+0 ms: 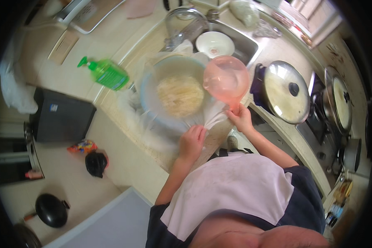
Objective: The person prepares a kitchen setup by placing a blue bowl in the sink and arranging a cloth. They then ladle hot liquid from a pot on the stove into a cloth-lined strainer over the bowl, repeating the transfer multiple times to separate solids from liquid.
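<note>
A blue-rimmed basin [145, 93] stands on the counter, covered or lined with a thin whitish plastic sheet [156, 136]. Inside lies a pale yellowish mass [180, 96], too blurred to identify. At the basin's near edge, my left hand [191, 141] pinches the gathered sheet. My right hand [242, 118] grips the handle of a translucent pink plastic ladle [227, 77], whose bowl overlaps the basin's right rim. I cannot tell whether the ladle holds anything. The sheet runs up close to my right hand.
Behind the basin, a white bowl [215, 45] sits in the steel sink [251, 51] below a curved faucet [170, 23]. Green pump-bottle soap [110, 74] stands left. On the right are a glass-lidded pan [282, 93] and another lidded pan [341, 99] by the stove.
</note>
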{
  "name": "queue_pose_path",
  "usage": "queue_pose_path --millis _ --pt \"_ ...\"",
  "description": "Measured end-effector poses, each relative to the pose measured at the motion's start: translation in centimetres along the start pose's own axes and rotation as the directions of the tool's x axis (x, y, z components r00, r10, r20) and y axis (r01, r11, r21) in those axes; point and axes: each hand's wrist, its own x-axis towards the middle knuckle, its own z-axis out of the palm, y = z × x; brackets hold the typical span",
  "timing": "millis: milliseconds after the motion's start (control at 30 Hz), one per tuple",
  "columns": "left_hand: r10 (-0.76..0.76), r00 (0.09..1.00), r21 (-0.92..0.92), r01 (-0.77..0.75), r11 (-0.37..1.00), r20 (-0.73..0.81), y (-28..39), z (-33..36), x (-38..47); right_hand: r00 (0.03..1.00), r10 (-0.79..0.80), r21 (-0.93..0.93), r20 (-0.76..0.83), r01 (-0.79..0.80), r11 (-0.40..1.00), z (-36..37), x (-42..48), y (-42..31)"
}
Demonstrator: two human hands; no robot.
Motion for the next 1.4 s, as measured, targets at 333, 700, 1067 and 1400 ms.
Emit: queue_pose_path --millis 333,700,1067,1400 --pt "0.034 0.900 -0.154 0.038 0.987 0.434 1.9 1.3 -0.3 0.998 -0.054 0.071 0.024 0.052 0.996 -3.9 -4.0 -1.1" --pt "0.042 0.879 -0.156 0.037 0.987 0.476 3.7 4.3 -0.8 0.959 -0.086 0.063 0.269 0.071 0.995 -13.8 -10.8 -4.2" --pt "0.375 0.635 -0.233 -0.298 0.926 0.675 19.6 17.7 -5.6 0.989 0.022 0.154 -0.145 0.001 0.988 -31.1 -27.2 3.8" --pt "0.476 0.430 -0.260 -0.469 0.844 0.767 30.8 26.9 -11.8 0.866 0.244 0.435 -0.436 -0.035 0.900 -43.1 -40.3 10.7"
